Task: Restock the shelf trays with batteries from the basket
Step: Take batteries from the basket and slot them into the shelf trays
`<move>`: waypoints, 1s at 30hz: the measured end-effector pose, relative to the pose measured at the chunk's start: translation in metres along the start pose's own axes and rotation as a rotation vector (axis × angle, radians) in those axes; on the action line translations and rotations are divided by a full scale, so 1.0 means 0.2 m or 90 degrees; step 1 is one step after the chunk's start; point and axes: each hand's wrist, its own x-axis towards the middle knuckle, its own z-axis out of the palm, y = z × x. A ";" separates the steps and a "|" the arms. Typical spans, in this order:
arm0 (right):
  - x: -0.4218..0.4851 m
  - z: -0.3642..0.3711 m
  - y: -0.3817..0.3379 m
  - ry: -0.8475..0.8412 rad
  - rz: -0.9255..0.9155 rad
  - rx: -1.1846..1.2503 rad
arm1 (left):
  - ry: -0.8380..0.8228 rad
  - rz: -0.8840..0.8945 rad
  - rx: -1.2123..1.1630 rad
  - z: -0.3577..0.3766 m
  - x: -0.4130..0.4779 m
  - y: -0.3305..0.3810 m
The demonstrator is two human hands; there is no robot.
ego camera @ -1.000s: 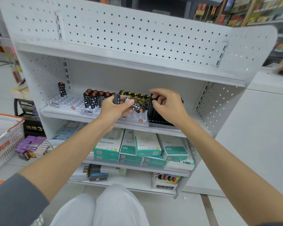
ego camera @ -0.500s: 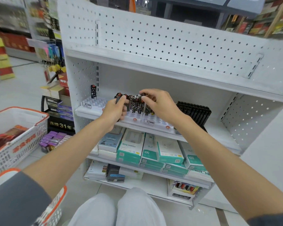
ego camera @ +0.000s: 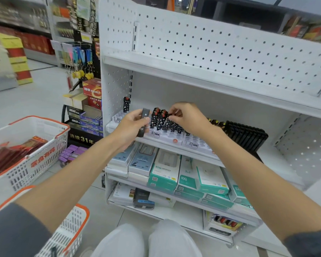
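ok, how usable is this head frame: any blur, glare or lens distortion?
Head view: centre is sharp, the left hand, its black pack, the right hand and the patterned batteries read cleanly; the far-left aisle and the red packets in the basket are smeared; wide-angle lens slightly bows the upper shelf edge; light is even, no harsh glare.

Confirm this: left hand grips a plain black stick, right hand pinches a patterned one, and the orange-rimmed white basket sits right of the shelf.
One slip: the head view shows the orange-rimmed white plastic basket left of the white perforated metal shelf, not right. The left hand does grip the plain black stick, and the right hand pinches a black patterned stick.
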 end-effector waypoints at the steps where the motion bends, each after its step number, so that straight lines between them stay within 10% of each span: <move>1: 0.01 0.01 0.00 0.008 -0.009 -0.011 | 0.001 0.008 0.008 -0.01 0.00 -0.01; 16: 0.00 0.04 0.00 -0.042 -0.046 -0.120 | 0.032 0.004 -0.050 -0.03 -0.04 0.03; 30: -0.40 -0.21 0.04 0.047 0.039 0.304 | 0.075 0.030 -0.143 0.38 -0.06 0.09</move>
